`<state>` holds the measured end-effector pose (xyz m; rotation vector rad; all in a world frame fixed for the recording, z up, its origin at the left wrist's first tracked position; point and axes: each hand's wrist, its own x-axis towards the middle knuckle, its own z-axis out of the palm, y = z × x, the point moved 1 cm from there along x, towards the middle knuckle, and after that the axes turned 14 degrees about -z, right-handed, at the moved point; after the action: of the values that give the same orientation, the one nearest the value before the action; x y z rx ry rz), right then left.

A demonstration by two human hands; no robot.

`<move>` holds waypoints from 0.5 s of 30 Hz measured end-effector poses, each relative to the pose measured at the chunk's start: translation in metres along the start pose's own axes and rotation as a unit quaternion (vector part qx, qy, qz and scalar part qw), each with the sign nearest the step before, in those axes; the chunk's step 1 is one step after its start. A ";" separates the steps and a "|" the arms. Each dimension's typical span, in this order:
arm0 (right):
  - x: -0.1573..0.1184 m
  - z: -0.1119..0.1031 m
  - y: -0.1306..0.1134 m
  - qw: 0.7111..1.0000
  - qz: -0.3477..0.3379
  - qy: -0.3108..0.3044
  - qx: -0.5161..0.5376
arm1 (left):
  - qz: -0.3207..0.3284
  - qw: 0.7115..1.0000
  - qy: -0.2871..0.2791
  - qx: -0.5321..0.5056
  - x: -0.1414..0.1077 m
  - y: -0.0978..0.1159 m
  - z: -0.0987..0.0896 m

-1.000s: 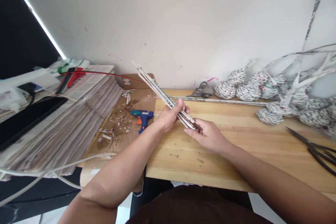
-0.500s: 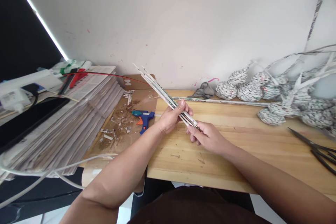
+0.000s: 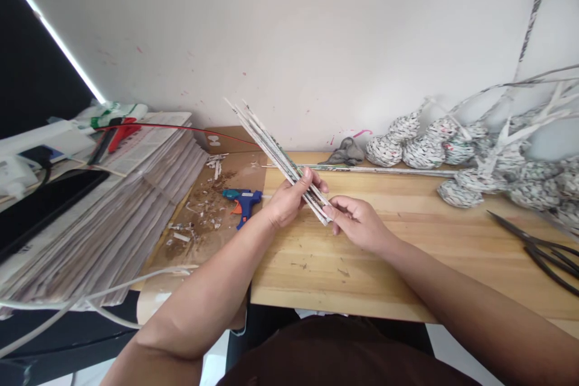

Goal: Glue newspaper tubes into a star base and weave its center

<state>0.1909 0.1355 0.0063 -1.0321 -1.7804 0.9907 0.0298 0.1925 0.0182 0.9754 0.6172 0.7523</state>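
A bundle of thin rolled newspaper sticks [image 3: 271, 148] slants from upper left down to lower right above the wooden table. My left hand [image 3: 294, 196] is wrapped round the bundle in its lower half, thumb on top. At the lower end, my right hand [image 3: 355, 222] pinches the stick ends between thumb and fingers. More paper sticks [image 3: 384, 170] lie along the back of the table. A blue glue gun [image 3: 245, 202] rests on cardboard left of my left hand.
Woven paper gourd shapes [image 3: 423, 152] and a grey cloth [image 3: 346, 152] stand along the wall. Black scissors [image 3: 536, 245] lie at the right. Stacked newspapers [image 3: 149, 193], a phone [image 3: 54, 205], a red-handled cutter [image 3: 121, 134] and white cables [image 3: 136, 283] are on the left.
My right hand has shifted up the bundle's lower end, whose tips now show beside the fingers instead of inside the grip. The whole view has shifted slightly.
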 end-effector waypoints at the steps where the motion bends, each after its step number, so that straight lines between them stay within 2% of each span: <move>1: 0.000 0.000 0.001 1.000 0.002 0.002 0.003 | 0.009 1.000 0.013 -0.003 0.000 0.001 -0.001; 4: 0.001 -0.001 0.005 0.999 0.021 0.003 0.034 | 0.026 0.999 0.037 -0.015 0.000 0.006 -0.002; 10: 0.001 0.003 0.009 0.988 0.097 -0.031 0.112 | 0.003 0.998 0.041 -0.056 0.000 0.006 -0.002; 15: 0.001 0.005 0.010 0.986 0.100 -0.050 0.125 | -0.020 0.990 -0.017 -0.136 0.001 0.002 -0.001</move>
<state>0.1890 0.1391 -0.0043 -1.0289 -1.6022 1.3732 0.0287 0.1945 0.0193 0.7214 0.4872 0.7602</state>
